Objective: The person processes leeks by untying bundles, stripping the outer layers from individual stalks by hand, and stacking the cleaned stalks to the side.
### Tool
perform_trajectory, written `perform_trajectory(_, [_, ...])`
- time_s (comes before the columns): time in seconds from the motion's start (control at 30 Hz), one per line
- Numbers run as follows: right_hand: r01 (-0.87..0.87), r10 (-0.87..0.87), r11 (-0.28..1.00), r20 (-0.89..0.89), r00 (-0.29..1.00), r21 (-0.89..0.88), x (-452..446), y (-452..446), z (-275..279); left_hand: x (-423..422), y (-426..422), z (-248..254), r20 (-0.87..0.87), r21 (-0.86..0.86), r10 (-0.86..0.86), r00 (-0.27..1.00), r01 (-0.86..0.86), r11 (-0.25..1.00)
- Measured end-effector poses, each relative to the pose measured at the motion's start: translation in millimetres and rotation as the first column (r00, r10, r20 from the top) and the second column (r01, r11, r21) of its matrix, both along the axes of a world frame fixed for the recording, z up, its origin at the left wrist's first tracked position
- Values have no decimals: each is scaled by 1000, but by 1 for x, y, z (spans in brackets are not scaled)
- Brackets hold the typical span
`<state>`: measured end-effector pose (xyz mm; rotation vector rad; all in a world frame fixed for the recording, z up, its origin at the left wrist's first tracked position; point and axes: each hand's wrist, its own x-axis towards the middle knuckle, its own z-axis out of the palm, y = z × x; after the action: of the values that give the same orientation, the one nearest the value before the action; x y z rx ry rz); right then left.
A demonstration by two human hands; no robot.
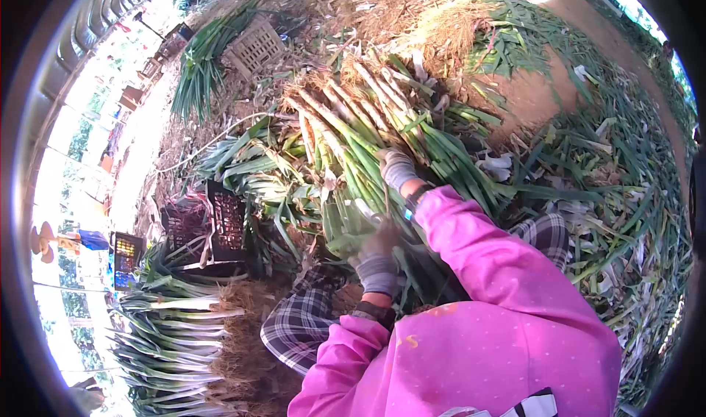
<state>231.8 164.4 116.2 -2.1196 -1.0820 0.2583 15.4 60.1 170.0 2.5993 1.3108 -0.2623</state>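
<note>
A heap of leeks [351, 141] with pale, soil-stained stems and long green leaves lies in front of me, roots pointing away. My right hand [398, 168], in a grey glove, is closed on a leek at the heap's near side. Closer to my body is my left hand [376, 266], also gloved and smeared by motion, beside blurred green leaves [346, 222]. A thin, dark, upright sliver shows just above it; I cannot make out what it is. The left fingers are too blurred to read.
Trimmed leeks [176, 321] lie in a row at the lower left, roots inward. Dark plastic crates [224, 222] stand above them. A pale crate [255, 47] is farther off beside green leeks [202, 68]. Cut leaves [618, 196] cover the ground at right.
</note>
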Motion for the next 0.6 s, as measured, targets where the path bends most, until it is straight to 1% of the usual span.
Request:
perform_trajectory(0.03, [7, -7, 991, 0, 1000, -130, 4, 13, 6, 0, 10, 7, 13, -73, 27, 1000, -26, 997])
perform_trajectory(0.07, [17, -17, 967, 2, 1000, -256, 8, 25, 12, -5, 17, -6, -75, -72, -26, 997, 20, 997])
perform_trajectory(0.1, [17, -20, 944, -5, 1000, -330, 12, 39, 7, -19, 22, -20, 90, -148, 46, 995, -33, 989])
perform_trajectory(0.13, [17, -24, 914, -12, 1000, -404, 16, 54, -3, -36, 25, -33, 247, -232, 128, 960, -69, 970])
perform_trajectory(0.17, [17, -31, 878, -21, 999, -478, 18, 64, -10, -47, 33, -38, 387, -321, 215, 896, -87, 943])
perform_trajectory(0.2, [-4, -10, 848, -23, 1000, -529, 15, 62, 3, -52, 35, -1, 571, -699, 535, 623, 26, 715])
perform_trajectory(0.23, [-47, -5, 850, -96, 995, -525, 14, 60, 12, -64, 45, -12, 613, -539, 353, 707, 47, 841])
perform_trajectory(0.27, [-91, 4, 849, -166, 986, -520, 12, 56, 21, -76, 55, -23, 613, -349, 171, 772, 70, 935])
perform_trajectory(0.3, [-136, 16, 847, -231, 973, -514, 11, 53, 25, -56, 53, 36, 550, -461, 318, 772, -37, 887])
perform_trajectory(0.33, [-158, 40, 878, -258, 965, -453, 7, 46, 23, -46, 54, 52, 536, -488, 319, 782, -22, 873])
perform_trajectory(0.37, [-202, 72, 865, -285, 956, -459, 6, 39, 21, -37, 55, 62, 526, -514, 318, 788, -3, 858])
perform_trajectory(0.4, [-192, 62, 881, -297, 953, -432, 3, 26, 18, -30, 55, 73, 517, -542, 317, 795, 18, 840])
perform_trajectory(0.47, [-141, 6, 916, -339, 941, -375, -8, -19, 14, -14, 49, 112, 251, -538, 246, 936, -77, 840])
perform_trajectory(0.5, [-140, 26, 929, -318, 948, -342, -9, -39, -1, -10, 45, 120, 106, -527, 206, 973, -121, 841])
perform_trajectory(0.53, [-161, 23, 914, -350, 936, -371, -11, -60, -2, -8, 41, 108, 46, -517, 143, 989, -99, 850])
perform_trajectory(0.57, [-184, 16, 898, -388, 922, -399, -15, -77, -3, -13, 31, 102, 72, -477, 56, 996, -15, 879])
perform_trajectory(0.6, [-176, 5, 887, -373, 928, -426, -20, -88, 1, -18, 20, 105, 91, -431, -37, 995, 73, 899])
